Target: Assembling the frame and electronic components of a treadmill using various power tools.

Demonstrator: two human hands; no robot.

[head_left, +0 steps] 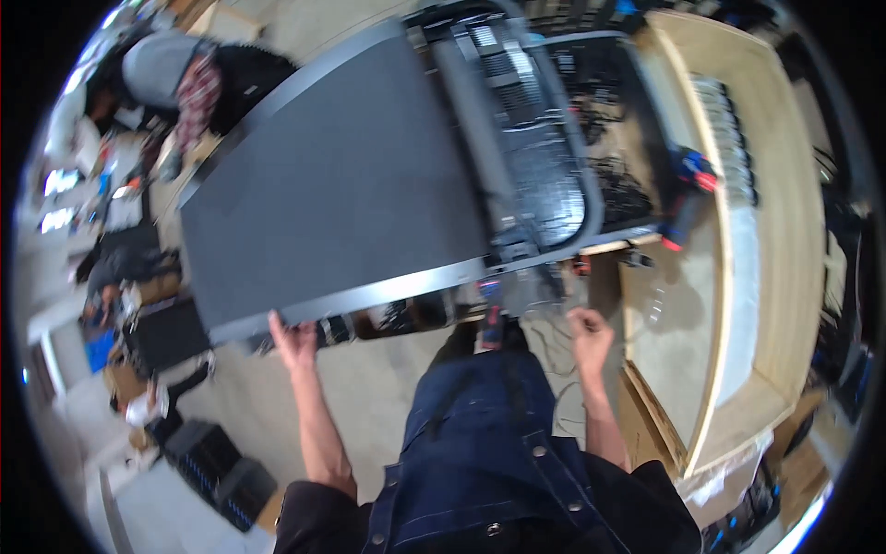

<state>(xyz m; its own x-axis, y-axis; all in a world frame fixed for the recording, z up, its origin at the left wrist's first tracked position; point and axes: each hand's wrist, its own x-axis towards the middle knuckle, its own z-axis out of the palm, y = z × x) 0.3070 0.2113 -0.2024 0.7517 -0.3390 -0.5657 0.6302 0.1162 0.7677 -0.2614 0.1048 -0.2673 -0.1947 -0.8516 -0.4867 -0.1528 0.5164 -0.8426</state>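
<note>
A treadmill (341,166) with a dark belt and silver side rails lies across in front of me, its uncovered motor end to the right. My left hand (293,343) is at the near side rail (369,297), a digit up on the rail and the other fingers partly hidden under its edge. Below the motor end, my right hand (591,334) is raised with its fingers curled together; whatever they hold is too blurred to name. Between my hands, close to my apron, a red-and-blue power tool (492,314) points downward.
Right of the motor end is a dark tray (637,120) of loose black parts, with a red-and-black cordless tool (685,198) at its edge. A long wooden box (784,240) stands at the right. Other people (171,78) are at the left, near black boxes (203,457).
</note>
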